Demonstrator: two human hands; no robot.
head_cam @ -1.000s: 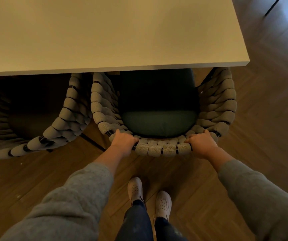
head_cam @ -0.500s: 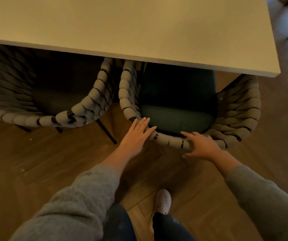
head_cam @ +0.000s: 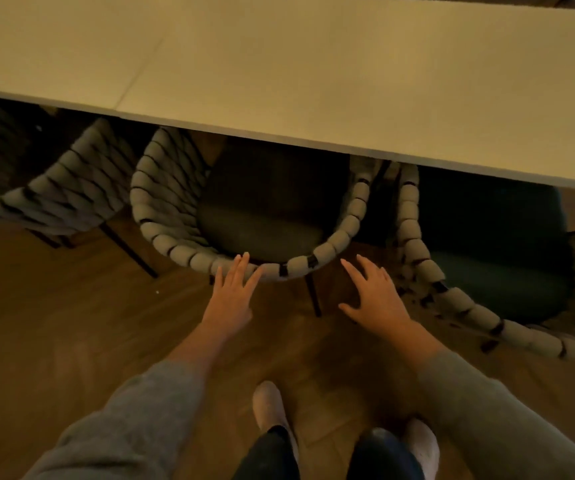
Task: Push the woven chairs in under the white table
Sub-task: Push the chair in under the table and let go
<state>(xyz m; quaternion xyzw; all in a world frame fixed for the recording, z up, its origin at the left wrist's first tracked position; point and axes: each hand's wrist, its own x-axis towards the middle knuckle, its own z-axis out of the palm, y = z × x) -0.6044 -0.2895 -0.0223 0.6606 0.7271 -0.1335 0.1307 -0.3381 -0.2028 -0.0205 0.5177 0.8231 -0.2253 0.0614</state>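
Note:
The white table [head_cam: 279, 64] fills the top of the view. Three woven chairs with thick grey rope backs stand at its near edge. The middle chair [head_cam: 182, 252] has its dark seat cushion [head_cam: 262, 209] partly under the tabletop. My left hand [head_cam: 232, 296] is flat with straight fingers, its fingertips at the back rim of this chair. With fingers spread, my right hand [head_cam: 376, 294] hovers just off the rim's right end and holds nothing. The right chair [head_cam: 414, 244] sits partly under the table.
A third woven chair [head_cam: 54, 199] stands at the left, also partly under the table. Dark chair legs [head_cam: 314, 299] stick out over the wooden floor [head_cam: 71, 323]. My feet [head_cam: 268, 403] stand on the floor behind the middle chair.
Both hands let go of the right chair's back rim, opened, and moved left to the middle chair. The view swung left with them.

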